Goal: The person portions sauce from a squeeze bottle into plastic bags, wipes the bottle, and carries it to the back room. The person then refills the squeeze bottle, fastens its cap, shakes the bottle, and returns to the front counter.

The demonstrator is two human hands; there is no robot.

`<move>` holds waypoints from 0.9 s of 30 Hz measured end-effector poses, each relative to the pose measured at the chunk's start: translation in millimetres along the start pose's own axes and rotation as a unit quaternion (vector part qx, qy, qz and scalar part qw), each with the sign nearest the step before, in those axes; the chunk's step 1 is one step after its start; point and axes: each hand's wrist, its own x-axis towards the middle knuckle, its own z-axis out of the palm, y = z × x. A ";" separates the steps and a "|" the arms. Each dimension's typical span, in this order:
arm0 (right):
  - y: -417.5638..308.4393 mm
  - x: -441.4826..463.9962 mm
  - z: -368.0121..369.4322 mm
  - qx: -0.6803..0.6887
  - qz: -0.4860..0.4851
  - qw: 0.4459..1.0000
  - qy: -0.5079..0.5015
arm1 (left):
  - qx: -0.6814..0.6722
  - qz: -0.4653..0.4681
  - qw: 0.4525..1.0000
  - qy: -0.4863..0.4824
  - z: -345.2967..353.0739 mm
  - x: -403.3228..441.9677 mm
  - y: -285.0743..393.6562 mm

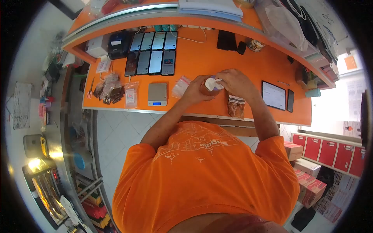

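Observation:
Above the orange table, my left hand (197, 91) is wrapped round a small jar (210, 91) with reddish-brown contents. My right hand (233, 82) is closed at the jar's top, its fingers on a crumpled white piece (213, 84) that looks like tissue or film. Just below my right hand lies a clear packet of reddish-brown food (236, 106) with a dark label. An empty-looking zip bag (180, 86) lies beside my left hand. Further left sits a silver digital scale (157, 93) with a lit blue display.
Several phones (155, 62) lie in two rows at the back left. Small packets (110, 91) and scissors (91, 87) are at the far left of the table (194, 50). A tablet (273, 95) and a phone (290, 101) lie right. An orange shelf (163, 16) overhangs the back.

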 end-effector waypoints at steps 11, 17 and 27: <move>62.7 33.4 -0.5 0.202 -0.036 0.956 0.209 | 0.027 0.101 0.991 0.085 20.4 -29.4 -60.2; 222.9 116.4 165.0 0.345 0.182 0.920 -0.043 | 0.110 -0.086 0.980 0.138 9.6 -100.8 -46.6; 207.7 124.9 182.9 0.529 0.159 0.825 -0.118 | 0.022 -0.201 0.944 0.262 23.0 -186.1 -49.7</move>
